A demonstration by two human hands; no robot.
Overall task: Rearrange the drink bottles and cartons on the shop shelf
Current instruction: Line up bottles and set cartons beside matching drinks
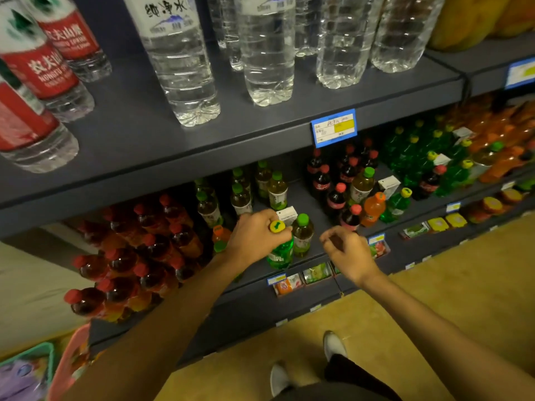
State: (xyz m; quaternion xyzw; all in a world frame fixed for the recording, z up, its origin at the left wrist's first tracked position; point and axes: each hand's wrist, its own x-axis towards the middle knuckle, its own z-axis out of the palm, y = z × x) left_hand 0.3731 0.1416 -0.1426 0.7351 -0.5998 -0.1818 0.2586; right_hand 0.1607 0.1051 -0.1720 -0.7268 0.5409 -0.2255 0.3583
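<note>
Two hands at lower shelf [289, 287] | our left hand [254, 235] clamped green soda bottle [280, 253] by its neck, at shelf front beside tea bottle [302, 235], presumably for lifting | right hand [347, 253] hovered, loosely curled, empty

Both forearms bare to the frame edge, no sleeves visible. No rings, watch or bands seen on left hand [254, 235] or right hand [348, 254]. Dark trousers [341, 371] below. White shoes [334, 344], toes rounded, one on each foot.
</note>
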